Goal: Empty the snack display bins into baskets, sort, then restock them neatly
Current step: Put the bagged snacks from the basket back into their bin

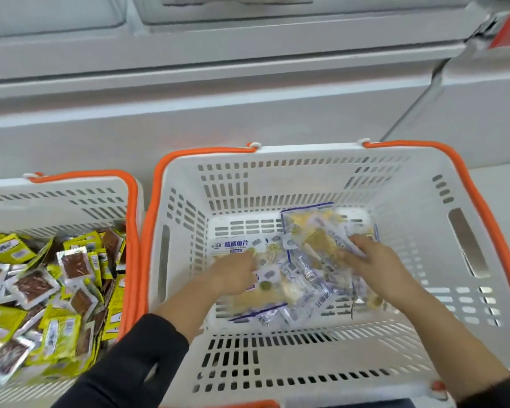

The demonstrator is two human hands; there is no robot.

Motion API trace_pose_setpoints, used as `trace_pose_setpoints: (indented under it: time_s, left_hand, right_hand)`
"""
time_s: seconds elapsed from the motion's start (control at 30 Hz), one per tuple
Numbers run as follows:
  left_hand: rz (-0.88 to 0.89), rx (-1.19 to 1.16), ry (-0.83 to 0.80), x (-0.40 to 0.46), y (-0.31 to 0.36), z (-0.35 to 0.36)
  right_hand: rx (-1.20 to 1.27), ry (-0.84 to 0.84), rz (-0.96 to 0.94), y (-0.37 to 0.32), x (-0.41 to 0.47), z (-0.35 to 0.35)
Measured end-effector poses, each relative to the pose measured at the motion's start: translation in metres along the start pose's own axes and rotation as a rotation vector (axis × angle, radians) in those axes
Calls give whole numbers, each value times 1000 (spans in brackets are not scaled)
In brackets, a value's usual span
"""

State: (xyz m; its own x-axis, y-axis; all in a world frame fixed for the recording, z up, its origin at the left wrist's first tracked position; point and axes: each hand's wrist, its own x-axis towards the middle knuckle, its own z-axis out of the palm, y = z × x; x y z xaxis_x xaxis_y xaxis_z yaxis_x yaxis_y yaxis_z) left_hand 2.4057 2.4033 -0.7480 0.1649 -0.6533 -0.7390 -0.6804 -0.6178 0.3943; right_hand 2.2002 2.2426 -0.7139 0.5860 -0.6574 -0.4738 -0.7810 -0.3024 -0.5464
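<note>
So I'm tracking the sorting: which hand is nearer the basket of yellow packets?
Left. The left hand works nearest the wall facing the basket of yellow packets; the right hand is farther right.
</note>
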Motion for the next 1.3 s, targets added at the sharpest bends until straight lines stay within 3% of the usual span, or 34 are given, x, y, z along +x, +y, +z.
trace_pose_setpoints:
  time_s: [0.13, 0.27, 0.47, 0.63, 0.7, 0.77, 0.87, 0.93, 0.97, 1.07, 1.2, 1.3]
  left_hand:
    - [-86, -566, 153, -1, 3, -18]
    - [-132, -1186, 108, -10, 16, -12]
    - [-15, -1428, 44, -14, 26, -8]
    - [76, -1187, 176, -13, 23, -7]
    - [136, -936, 211, -17, 21, -10]
    - [197, -699, 111, -20, 20, -16]
    - [291, -465, -68, -19, 27, -14]
    - [270, -453, -51, -11, 29, -10]
    - [219, -437, 12, -5, 27, -9]
    - [0, -159, 227, 21, 1, -10]
    - [-133, 127, 109, 41, -34, -2]
    - [-129, 242, 145, 41, -32, 3]
  right_hand:
    - [-64, 165, -51, -19, -10, -1]
    - [-307, 71, -150, -56, -20, 17]
    - [-366, -10, -316, -87, -35, 43]
    - [13, -100, -190, -69, -24, 43]
    - [26, 12, -174, -62, -18, 33]
    - [-10, 89, -169, -59, -11, 23]
    - [143, -201, -69, -58, -4, 11]
    - [228, -406, -16, -47, -1, 9]
    - [218, -416, -1, -39, 0, 9]
    - [163, -314, 62, -17, 1, 11]
    - [218, -181, 148, 3, 5, 2]
    - [292, -102, 180, 11, 5, -5]
